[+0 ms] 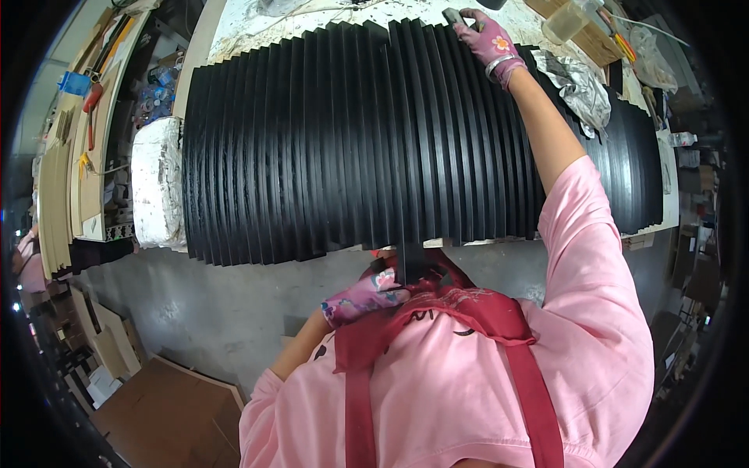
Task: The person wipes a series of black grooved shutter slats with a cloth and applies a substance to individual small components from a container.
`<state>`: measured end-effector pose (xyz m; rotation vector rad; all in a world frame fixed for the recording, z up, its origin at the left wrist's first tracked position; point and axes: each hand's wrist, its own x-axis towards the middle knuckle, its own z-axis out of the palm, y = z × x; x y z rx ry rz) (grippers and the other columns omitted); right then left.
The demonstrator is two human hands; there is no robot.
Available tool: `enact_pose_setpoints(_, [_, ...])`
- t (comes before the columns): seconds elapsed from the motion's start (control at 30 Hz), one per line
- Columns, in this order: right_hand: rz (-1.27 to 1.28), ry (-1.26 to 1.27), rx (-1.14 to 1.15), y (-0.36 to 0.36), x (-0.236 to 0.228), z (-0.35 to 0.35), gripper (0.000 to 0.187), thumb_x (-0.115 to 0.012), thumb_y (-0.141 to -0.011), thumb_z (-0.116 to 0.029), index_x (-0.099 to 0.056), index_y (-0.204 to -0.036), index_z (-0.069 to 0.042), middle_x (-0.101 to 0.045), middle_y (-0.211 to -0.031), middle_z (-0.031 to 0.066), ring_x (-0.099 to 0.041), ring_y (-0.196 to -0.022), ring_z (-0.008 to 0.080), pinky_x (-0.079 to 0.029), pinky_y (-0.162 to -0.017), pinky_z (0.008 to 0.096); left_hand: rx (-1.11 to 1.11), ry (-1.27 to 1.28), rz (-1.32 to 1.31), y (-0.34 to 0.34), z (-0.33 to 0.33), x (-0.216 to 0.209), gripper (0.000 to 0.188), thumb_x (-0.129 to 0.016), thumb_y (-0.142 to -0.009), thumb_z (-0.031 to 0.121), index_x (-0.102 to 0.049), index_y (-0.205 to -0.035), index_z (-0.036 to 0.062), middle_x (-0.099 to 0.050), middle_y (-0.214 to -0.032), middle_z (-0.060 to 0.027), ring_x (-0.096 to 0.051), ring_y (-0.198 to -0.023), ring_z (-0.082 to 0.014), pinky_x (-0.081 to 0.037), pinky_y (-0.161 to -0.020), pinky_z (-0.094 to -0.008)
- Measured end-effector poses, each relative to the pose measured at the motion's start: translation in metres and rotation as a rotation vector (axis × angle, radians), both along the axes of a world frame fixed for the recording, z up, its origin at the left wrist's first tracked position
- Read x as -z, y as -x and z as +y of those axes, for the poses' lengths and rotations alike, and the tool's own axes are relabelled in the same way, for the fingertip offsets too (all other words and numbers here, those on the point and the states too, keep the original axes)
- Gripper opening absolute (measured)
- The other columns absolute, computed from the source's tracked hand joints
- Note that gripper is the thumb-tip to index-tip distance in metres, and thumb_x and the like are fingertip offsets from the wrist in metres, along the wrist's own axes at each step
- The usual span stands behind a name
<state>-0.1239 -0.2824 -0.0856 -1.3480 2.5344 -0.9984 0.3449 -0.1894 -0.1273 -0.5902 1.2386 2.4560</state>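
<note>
A long row of narrow black strips (289, 148) lies side by side across the worktable, their ends uneven. One black strip (407, 261) juts out past the near edge toward my body. My left hand (365, 298), in a purple-pink flowered glove, is closed at that strip's near end; some fingers are hidden. At the far ends of the strips, my right hand (490, 43), gloved in pink with a flower print, holds a small grey block (453, 15). My right arm stretches over the strips.
A white-wrapped block (158, 183) stands against the row's left end. Crumpled silvery cloth (581, 90) lies on the strips at right. A translucent bottle (568, 22) sits at the far right. Shelving with boards (97, 148) is at left, and a brown panel (168, 413) is low on the left.
</note>
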Motion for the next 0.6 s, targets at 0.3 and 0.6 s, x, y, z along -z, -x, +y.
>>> enact_pose_setpoints(0.3, [0.165, -0.124, -0.009, -0.017, -0.015, -0.003, 0.044, -0.061, -0.09, -0.041, -0.06, -0.123, -0.012, -0.068, -0.11, 0.0214, -0.066, -0.1, 0.0376, -0.051, -0.088, 0.0439, -0.24, -0.135, -0.032, 0.027, 0.013, -0.002, 0.039, -0.054, -0.102, 0.025, -0.052, -0.132, 0.0004, -0.067, -0.119, -0.0108, -0.063, -0.11, -0.0178, -0.048, -0.096, -0.0295])
enact_pose_setpoints(0.6, [0.183, -0.177, -0.523, -0.16, -0.028, 0.012, 0.029, -0.061, -0.089, -0.03, -0.06, -0.113, -0.015, -0.067, -0.098, 0.0117, -0.067, -0.093, 0.0309, -0.055, -0.083, 0.0425, -0.142, -0.27, 0.161, 0.028, 0.006, 0.007, 0.044, -0.05, -0.101, 0.016, -0.044, -0.137, -0.0075, -0.061, -0.128, -0.0169, -0.059, -0.119, -0.0204, -0.046, -0.1, -0.0278])
